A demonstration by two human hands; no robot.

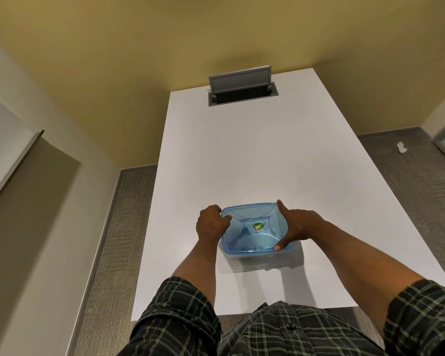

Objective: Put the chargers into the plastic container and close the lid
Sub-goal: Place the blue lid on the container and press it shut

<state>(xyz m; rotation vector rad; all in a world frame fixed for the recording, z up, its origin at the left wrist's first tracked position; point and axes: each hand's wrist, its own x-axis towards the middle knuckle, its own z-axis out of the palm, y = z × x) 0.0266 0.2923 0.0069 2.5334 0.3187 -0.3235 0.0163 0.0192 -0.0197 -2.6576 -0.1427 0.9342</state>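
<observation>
A clear plastic container with a translucent blue lid (252, 238) stands on the white table (242, 155), near its front edge. The lid lies on top and carries a round green sticker (258, 226) in the middle. My left hand (211, 223) grips the lid's left rim, thumb over the edge. My right hand (294, 224) spans the right side, forefinger at the far right corner and thumb pressed on the near right corner. No chargers are visible; what is inside is hidden by the lid.
An open grey cable hatch (242, 89) with a raised flap sits at the table's far end. Grey carpet runs along both sides, with a white scrap (401, 147) on the floor at right. A wall stands close on the left.
</observation>
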